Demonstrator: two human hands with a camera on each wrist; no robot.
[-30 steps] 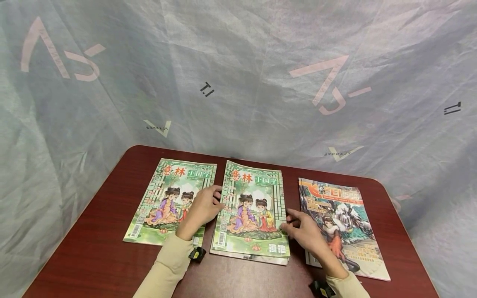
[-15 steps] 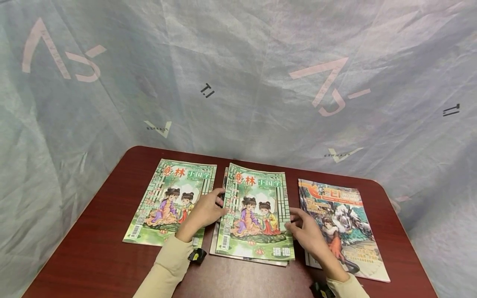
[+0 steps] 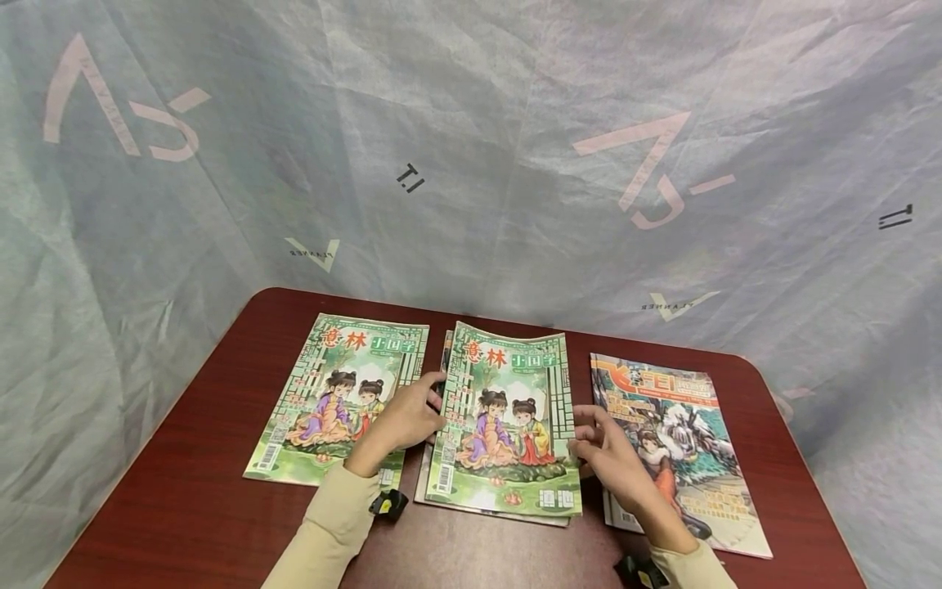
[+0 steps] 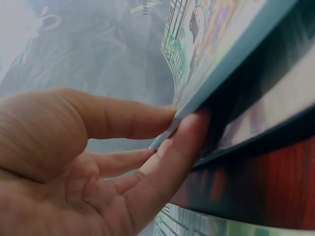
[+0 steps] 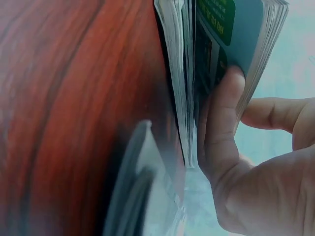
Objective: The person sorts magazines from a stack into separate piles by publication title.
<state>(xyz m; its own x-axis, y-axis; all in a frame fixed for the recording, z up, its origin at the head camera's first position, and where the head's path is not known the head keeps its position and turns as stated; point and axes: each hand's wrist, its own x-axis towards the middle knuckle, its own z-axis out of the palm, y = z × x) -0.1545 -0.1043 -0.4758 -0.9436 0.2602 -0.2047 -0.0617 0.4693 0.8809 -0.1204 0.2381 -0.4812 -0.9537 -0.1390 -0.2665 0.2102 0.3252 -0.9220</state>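
A green magazine (image 3: pixel 508 409) with two cartoon figures on its cover is held at both sides over the middle pile. My left hand (image 3: pixel 403 417) pinches its left edge, thumb on the cover and fingers underneath, as the left wrist view shows. At the right edge my right hand (image 3: pixel 611 454) grips it the same way, its fingers against the back cover (image 5: pixel 248 29). In both wrist views a gap separates it from the magazines below (image 5: pixel 177 64). Their edges show at the left and bottom in the head view; the rest is hidden.
On the dark red table (image 3: pixel 184 442), a matching green magazine (image 3: pixel 324 409) lies to the left, partly under my left forearm. Another magazine (image 3: pixel 692 442) with an orange title lies to the right, partly behind my right hand. A grey cloth (image 3: pixel 486 147) hangs behind the table.
The held green magazine has risen off the pile and shifted slightly right, uncovering more of what lies beneath. Both hands have moved a little with it, and its top edge now bows.
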